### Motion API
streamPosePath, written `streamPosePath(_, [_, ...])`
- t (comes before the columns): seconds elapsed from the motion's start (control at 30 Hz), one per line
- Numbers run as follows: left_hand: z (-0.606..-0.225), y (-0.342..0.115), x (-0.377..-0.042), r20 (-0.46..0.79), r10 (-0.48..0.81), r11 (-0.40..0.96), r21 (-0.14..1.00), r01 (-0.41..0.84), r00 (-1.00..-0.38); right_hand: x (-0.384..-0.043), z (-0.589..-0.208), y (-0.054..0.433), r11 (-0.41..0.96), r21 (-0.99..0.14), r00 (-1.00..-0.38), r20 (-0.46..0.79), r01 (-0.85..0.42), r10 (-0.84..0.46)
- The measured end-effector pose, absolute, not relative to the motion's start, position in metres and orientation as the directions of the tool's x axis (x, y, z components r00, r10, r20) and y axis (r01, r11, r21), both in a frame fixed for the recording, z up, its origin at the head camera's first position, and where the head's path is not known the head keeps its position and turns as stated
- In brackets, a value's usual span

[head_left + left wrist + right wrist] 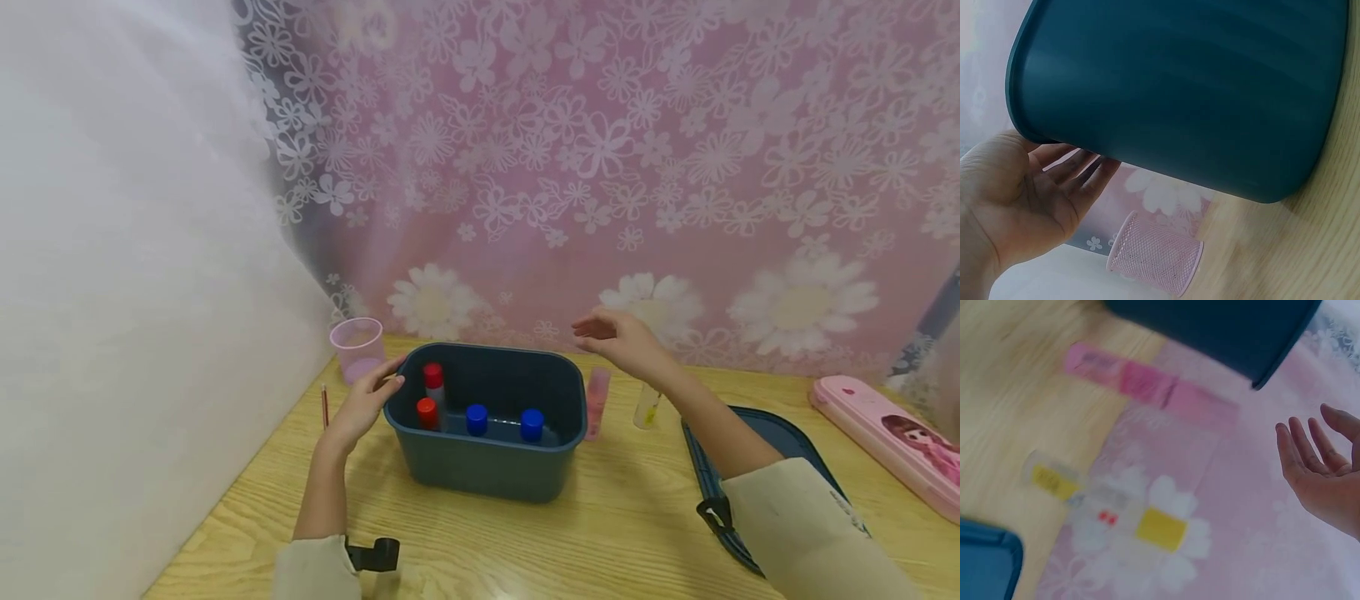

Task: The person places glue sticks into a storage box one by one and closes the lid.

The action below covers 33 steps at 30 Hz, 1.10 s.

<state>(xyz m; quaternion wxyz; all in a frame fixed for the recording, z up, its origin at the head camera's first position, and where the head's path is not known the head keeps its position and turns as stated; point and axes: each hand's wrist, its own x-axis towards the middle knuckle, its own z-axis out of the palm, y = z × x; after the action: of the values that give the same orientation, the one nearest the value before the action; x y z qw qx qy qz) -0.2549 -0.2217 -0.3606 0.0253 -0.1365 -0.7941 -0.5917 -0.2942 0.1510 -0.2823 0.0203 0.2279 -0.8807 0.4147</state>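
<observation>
A dark blue-green storage bin (487, 467) stands on the table. My left hand (365, 408) holds its left end, thumb at the rim and fingers against the outside wall (1179, 94). Inside stand two containers with red caps (427, 414) and two with blue caps (532, 425); their lower parts are mostly hidden. Above the bin's back right corner my right hand (626, 340) hangs in the air, fingers loosely bent, holding nothing. Below it, outside the bin, stands a pink tube (1141, 381). A clear bottle with yellow labels (647, 407) is further right.
A pink mesh pen cup (1155, 253) stands behind the left hand, with a pencil (325, 407) nearby. At right lie a dark blue lid (780, 433), partly under the right forearm, and a pink pencil case (877, 425). A flowered curtain (525, 167) hangs behind the table.
</observation>
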Motion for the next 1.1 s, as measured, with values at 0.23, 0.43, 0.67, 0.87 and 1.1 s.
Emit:
streamPosePath(0.23, [-0.359, -0.220, -0.254, 0.193, 0.189, 0.256, 0.937, 0.238, -0.963, -0.288, -0.302, 0.175, 0.612, -0.666, -0.897, 0.227, -0.427, -0.379])
streamPosePath(0.43, [-0.358, -0.220, -0.252, 0.195, 0.192, 0.252, 0.937, 0.240, -0.962, -0.286, -0.323, 0.182, 0.628, -0.660, -0.905, 0.221, -0.413, -0.363])
streamPosePath(0.67, [-0.358, -0.220, -0.255, 0.159, 0.195, 0.252, 0.945, 0.206, -0.968, -0.289, -0.345, 0.185, 0.615, -0.688, -0.917, 0.209, -0.386, -0.341])
streamPosePath(0.87, [-0.358, -0.220, -0.253, 0.168, 0.200, 0.261, 0.940, 0.218, -0.965, -0.289, -0.355, 0.182, 0.582, -0.700, -0.908, 0.273, -0.413, -0.316])
streamPosePath(1.1, [-0.358, -0.220, -0.252, 0.184, 0.197, 0.262, 0.937, 0.232, -0.963, -0.286, -0.358, 0.179, 0.571, -0.709, -0.909, 0.293, -0.414, -0.296])
